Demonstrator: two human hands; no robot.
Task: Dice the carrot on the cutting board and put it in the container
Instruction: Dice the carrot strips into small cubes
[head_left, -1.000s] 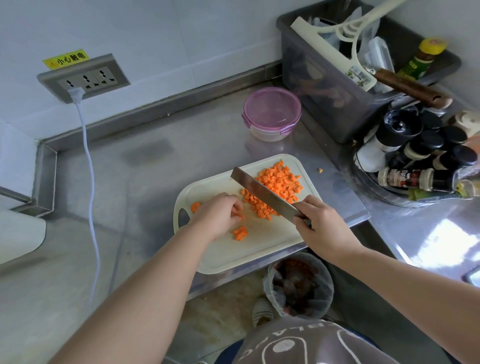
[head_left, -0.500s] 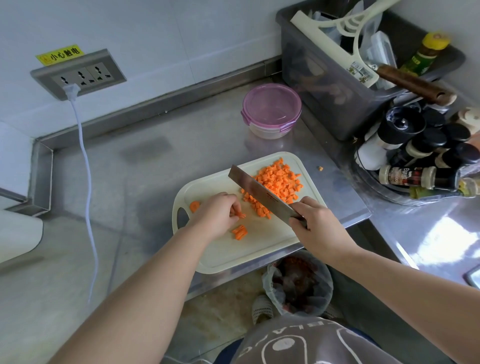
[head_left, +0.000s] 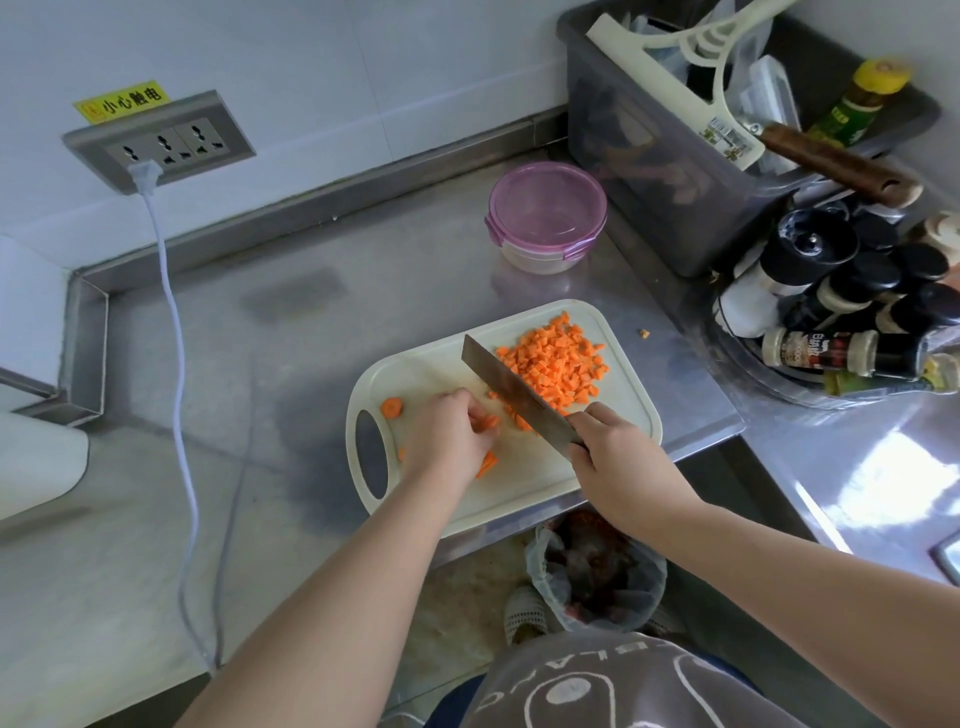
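A cream cutting board (head_left: 566, 467) lies at the counter's front edge. A heap of diced carrot (head_left: 558, 366) covers its far right part. My right hand (head_left: 618, 457) grips a cleaver (head_left: 511, 389), whose blade slants across the board left of the heap. My left hand (head_left: 449, 434) pinches a few carrot sticks (head_left: 487, 422) against the board next to the blade. More carrot sticks (head_left: 487, 464) lie just under that hand, and a carrot end (head_left: 391, 407) sits near the board's handle hole. The round container with a pink lid (head_left: 545, 213) stands closed behind the board.
A grey bin (head_left: 675, 171) of utensils and a tray of spice bottles (head_left: 852, 322) crowd the right side. One carrot bit (head_left: 644, 333) lies on the steel counter. A white cable (head_left: 176, 364) hangs from the wall socket. A lined waste bin (head_left: 597, 571) stands below the counter edge.
The cleaver has shifted slightly left along the board toward my left hand. My left hand keeps holding the carrot sticks in the same spot.
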